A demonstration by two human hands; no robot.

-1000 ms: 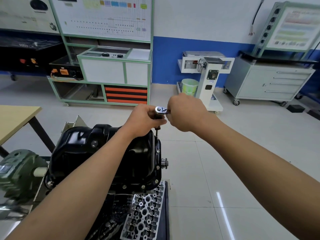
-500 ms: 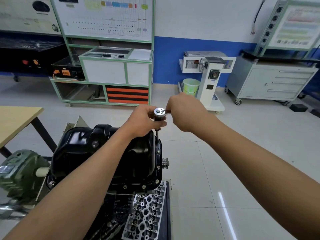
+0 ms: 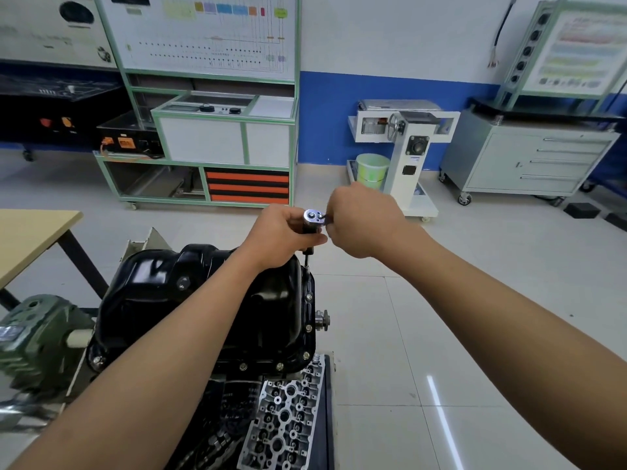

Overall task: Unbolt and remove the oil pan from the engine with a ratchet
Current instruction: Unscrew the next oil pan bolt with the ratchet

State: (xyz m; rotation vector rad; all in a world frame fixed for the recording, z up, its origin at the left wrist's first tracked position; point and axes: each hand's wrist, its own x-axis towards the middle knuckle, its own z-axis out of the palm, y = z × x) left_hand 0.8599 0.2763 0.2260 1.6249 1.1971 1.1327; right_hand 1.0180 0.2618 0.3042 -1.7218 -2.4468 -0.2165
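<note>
A left hand [image 3: 281, 232] curls around the head of the ratchet [image 3: 312, 217], the right hand [image 3: 363, 222] grips its handle, and the extension [image 3: 307, 257] reaches down to the black oil pan [image 3: 203, 300], bolted atop the engine [image 3: 230, 395].

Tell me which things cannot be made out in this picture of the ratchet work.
Head view:
- Ratchet handle: hidden inside the right hand.
- Bolt under the ratchet's shaft: too small and dark at the oil pan edge.
- Shaft's upper part: covered by the left hand.
- Oil pan's middle: hidden behind the left forearm.
</note>
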